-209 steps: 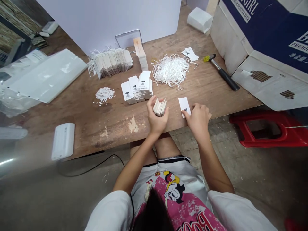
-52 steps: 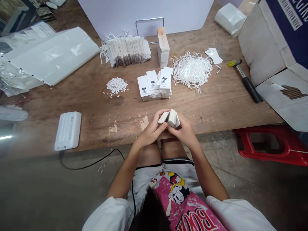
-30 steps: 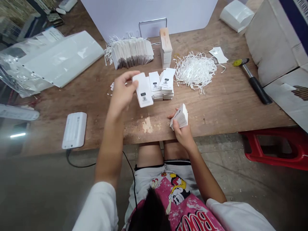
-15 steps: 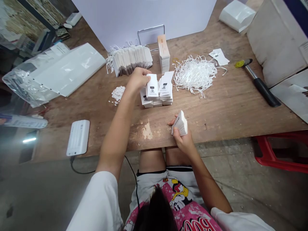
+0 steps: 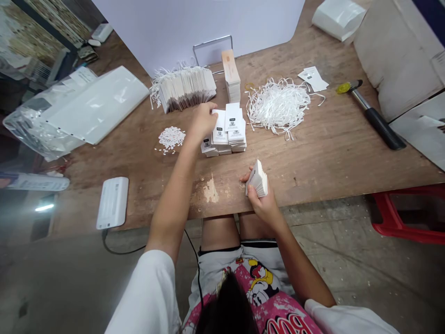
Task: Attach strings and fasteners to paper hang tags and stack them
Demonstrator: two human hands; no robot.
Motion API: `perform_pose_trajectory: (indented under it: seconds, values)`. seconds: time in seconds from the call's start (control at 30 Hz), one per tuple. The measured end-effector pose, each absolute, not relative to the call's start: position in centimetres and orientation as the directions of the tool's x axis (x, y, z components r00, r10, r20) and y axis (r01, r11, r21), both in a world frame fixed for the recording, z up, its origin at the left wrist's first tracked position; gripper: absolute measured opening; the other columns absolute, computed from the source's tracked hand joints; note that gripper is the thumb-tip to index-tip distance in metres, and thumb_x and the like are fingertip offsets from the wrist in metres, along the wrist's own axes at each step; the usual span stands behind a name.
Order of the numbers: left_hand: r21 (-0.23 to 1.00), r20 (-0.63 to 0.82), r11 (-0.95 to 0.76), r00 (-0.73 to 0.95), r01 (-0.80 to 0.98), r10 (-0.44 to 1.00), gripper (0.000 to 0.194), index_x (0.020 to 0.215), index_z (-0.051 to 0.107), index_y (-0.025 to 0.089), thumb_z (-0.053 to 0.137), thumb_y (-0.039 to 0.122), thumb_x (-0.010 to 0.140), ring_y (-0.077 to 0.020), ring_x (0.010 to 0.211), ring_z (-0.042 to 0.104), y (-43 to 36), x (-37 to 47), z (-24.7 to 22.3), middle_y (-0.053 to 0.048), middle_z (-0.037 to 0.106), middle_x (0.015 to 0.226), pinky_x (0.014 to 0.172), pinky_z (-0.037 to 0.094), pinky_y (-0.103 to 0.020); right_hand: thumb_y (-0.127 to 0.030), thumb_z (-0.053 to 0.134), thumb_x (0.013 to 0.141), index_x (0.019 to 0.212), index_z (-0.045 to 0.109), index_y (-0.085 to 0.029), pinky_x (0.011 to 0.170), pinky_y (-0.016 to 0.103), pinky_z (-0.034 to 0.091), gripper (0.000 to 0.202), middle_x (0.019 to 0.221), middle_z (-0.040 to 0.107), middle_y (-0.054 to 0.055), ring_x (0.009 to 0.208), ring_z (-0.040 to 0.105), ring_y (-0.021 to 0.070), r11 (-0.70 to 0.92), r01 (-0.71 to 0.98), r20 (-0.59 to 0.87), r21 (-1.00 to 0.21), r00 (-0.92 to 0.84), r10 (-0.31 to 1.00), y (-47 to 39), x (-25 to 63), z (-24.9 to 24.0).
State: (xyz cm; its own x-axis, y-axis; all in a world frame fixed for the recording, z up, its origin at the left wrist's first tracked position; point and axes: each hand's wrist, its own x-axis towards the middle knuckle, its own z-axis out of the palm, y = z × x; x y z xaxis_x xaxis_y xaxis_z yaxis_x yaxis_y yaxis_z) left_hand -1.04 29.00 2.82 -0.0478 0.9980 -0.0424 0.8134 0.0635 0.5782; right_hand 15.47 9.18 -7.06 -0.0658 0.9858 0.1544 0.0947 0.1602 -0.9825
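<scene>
My left hand (image 5: 203, 121) reaches over the printed white cards on the table, its fingers pinched at the upper left edge of a white card (image 5: 219, 129) on the middle pile. Beside it, another white card (image 5: 233, 118) lies on top of the right-hand pile. A lower pile of cards (image 5: 207, 146) is partly covered by my left hand. Close to the table's front edge, my right hand (image 5: 263, 199) is closed around a stack of white cards (image 5: 257, 181), slightly fanned and tilted.
Behind the piles stand a long row of strung tags (image 5: 187, 88) and a tall card stack (image 5: 232, 76). White strings (image 5: 278, 106) lie heaped on the right, small white pieces (image 5: 171, 138) on the left. A hammer (image 5: 373, 116), a power bank (image 5: 112, 202) and plastic bags (image 5: 97, 104) lie farther out.
My left hand has lowered slightly, and the card at its fingertips now sits closer to the middle pile. The top card on the right pile lies differently. My right hand keeps its stack.
</scene>
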Motion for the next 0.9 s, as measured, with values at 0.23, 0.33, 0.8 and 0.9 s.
perform_pose_trajectory:
  seconds: [0.23, 0.33, 0.8, 0.9]
  values:
    - [0.613, 0.074, -0.041, -0.005, 0.789, 0.997, 0.037, 0.113, 0.066, 0.02, 0.044, 0.011, 0.084, -0.0205, 0.118, 0.058, 29.7, -2.0, 2.3, -0.006, 0.066, 0.125, 0.107, 0.04, -0.035, -0.026, 0.047, 0.092, 0.133, 0.036, -0.024, 0.102, 0.042, 0.042, 0.043, 0.108, 0.059, 0.007, 0.106, 0.058, 0.0189, 0.153, 0.113, 0.146, -0.982, -0.065, 0.987, 9.1, 15.5, -6.9]
    - [0.612, 0.024, -0.034, 0.024, 0.79, 0.999, 0.032, 0.106, 0.07, 0.021, 0.047, 0.016, 0.084, -0.0252, 0.118, 0.058, 30.4, -2.0, 1.6, -0.007, 0.068, 0.121, 0.108, 0.039, -0.041, -0.028, 0.047, 0.092, 0.133, 0.036, -0.023, 0.102, 0.042, 0.043, 0.043, 0.108, 0.059, 0.008, 0.105, 0.058, 0.0193, 0.152, 0.122, 0.145, -0.981, -0.062, 0.987, 9.2, 15.5, -6.8]
    - [0.855, 0.058, 0.04, -0.172, 0.516, 0.983, 0.049, 0.128, 0.053, 0.02, 0.041, 0.004, 0.083, -0.0279, 0.128, 0.049, 30.6, 1.2, -2.2, -0.013, 0.059, 0.13, 0.116, 0.029, -0.045, -0.032, 0.043, 0.095, 0.142, 0.027, -0.023, 0.092, 0.038, 0.047, 0.05, 0.104, 0.053, 0.006, 0.092, 0.058, 0.0168, 0.126, 0.064, 0.121, -0.99, -0.074, 0.99, 9.0, 15.3, -6.8]
    - [0.863, 0.121, -0.023, -0.163, 0.504, 0.979, 0.045, 0.122, 0.054, 0.021, 0.042, 0.003, 0.083, -0.0266, 0.13, 0.047, 31.0, 1.0, -2.1, -0.011, 0.058, 0.133, 0.116, 0.03, -0.047, -0.033, 0.043, 0.095, 0.142, 0.028, -0.023, 0.092, 0.038, 0.047, 0.05, 0.104, 0.053, 0.006, 0.092, 0.058, 0.0169, 0.13, 0.074, 0.125, -0.989, -0.073, 0.989, 9.0, 15.3, -6.9]
